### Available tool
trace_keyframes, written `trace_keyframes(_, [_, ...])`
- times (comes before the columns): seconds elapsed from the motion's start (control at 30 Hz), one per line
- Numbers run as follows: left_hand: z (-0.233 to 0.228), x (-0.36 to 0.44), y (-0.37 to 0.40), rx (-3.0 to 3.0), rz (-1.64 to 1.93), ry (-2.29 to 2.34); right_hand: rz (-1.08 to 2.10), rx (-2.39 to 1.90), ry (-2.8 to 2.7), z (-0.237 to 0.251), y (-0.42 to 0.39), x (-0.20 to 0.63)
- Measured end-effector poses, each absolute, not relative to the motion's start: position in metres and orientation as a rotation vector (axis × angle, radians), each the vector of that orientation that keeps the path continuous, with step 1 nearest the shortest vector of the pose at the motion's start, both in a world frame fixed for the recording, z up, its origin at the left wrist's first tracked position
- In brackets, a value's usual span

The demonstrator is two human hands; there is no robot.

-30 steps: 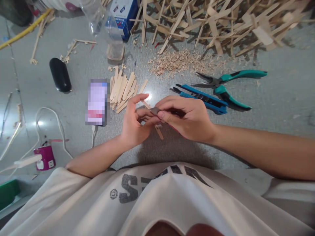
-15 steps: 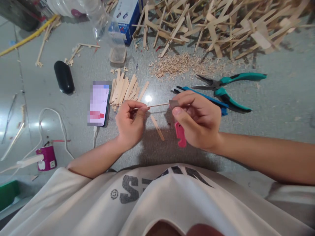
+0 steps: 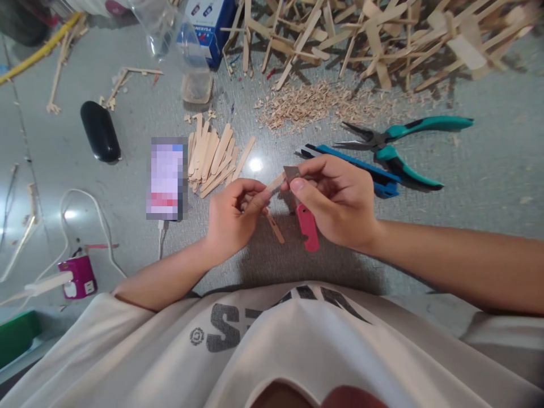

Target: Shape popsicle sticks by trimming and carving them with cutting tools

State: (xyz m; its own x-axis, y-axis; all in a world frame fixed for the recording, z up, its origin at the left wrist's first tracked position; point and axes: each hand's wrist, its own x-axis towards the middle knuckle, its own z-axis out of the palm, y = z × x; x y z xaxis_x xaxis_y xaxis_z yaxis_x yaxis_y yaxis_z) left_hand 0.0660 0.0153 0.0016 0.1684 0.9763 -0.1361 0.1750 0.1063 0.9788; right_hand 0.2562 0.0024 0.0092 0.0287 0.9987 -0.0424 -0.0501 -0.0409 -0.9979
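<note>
My left hand [image 3: 233,218] is closed, pinching a wooden craft stick [image 3: 276,182] between thumb and fingers. The stick points up and right, flat face showing. Its far end meets a small grey-brown piece like folded sandpaper [image 3: 291,173]. My right hand [image 3: 335,198] grips that piece between thumb and forefinger. Whether the piece wraps the stick or only touches it, I cannot tell. Below the hands another craft stick [image 3: 276,228] lies on the table, partly behind my left fingers. A pink plastic piece with a notch [image 3: 307,228] lies under my right hand.
Beyond my left hand is a pile of craft sticks [image 3: 212,153], beside a phone [image 3: 166,175] on a cable. Teal-handled pliers [image 3: 378,139] and a blue cutter [image 3: 361,164] lie past my right hand. Farther back are wood shavings [image 3: 301,105] and stacked sticks [image 3: 374,39].
The stick has turned from edge-on and level to flat and slanting, with less of it between my hands. My left hand moved slightly right and my right hand slightly left.
</note>
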Motion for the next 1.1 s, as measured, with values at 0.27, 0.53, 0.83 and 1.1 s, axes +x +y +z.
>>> trace_keyframes(0.27, [0.012, 0.070, 0.014, 1.191, 0.874, 1.279, 1.380, -1.228, -1.279, 0.008, 0.006, 0.258])
trace_keyframes(0.53, [0.013, 0.071, 0.010, 1.336, 0.864, 1.272, 1.316, -1.233, -1.359, 0.006, 0.006, 0.259])
trace_keyframes(0.83, [0.007, 0.069, 0.005, 1.368, 0.870, 1.249, 1.346, -1.225, -1.286, 0.003, 0.005, 0.258])
trace_keyframes(1.1, [0.006, 0.068, 0.003, 1.321, 0.851, 1.208, 1.403, -1.223, -1.261, 0.004, 0.003, 0.258])
